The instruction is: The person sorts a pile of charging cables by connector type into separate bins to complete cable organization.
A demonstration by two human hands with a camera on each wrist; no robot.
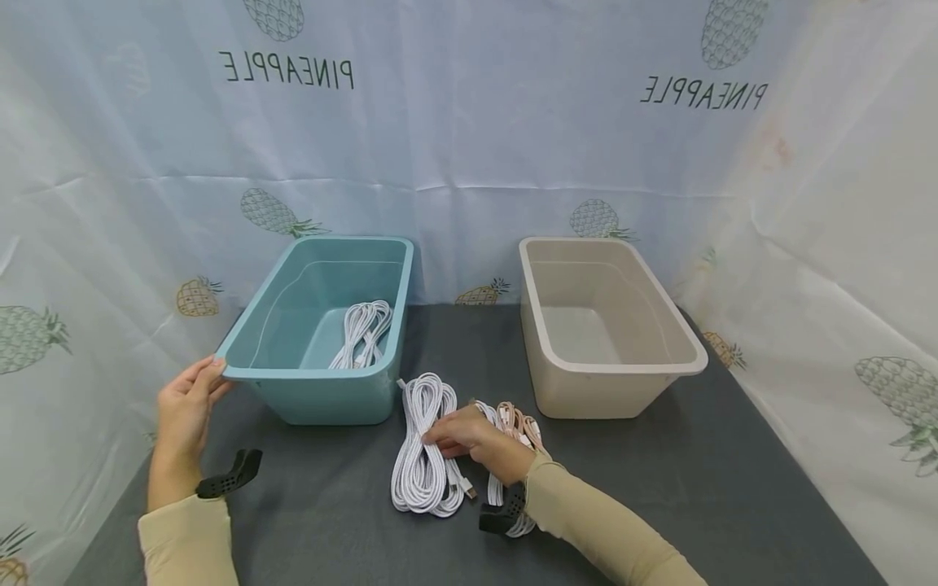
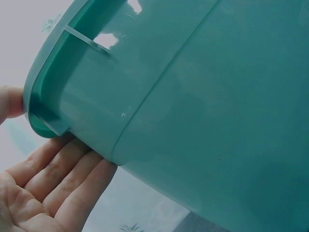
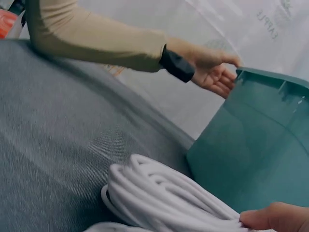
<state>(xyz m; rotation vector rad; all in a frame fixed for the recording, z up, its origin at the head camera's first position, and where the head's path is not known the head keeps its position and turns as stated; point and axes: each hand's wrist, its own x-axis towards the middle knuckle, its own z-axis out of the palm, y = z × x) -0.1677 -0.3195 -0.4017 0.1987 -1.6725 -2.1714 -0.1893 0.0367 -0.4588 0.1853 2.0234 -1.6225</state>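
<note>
Near tan cables (image 1: 520, 422) and beige bin (image 1: 586, 399), right hand (image 1: 475, 439) holds white cable (image 1: 413, 465); left hand (image 1: 188, 403) grips teal bin (image 1: 317, 402).

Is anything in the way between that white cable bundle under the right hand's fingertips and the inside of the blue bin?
Only the near wall of the blue bin, which the white bundle would probably have to clear; nothing else visible stands between them.
</note>
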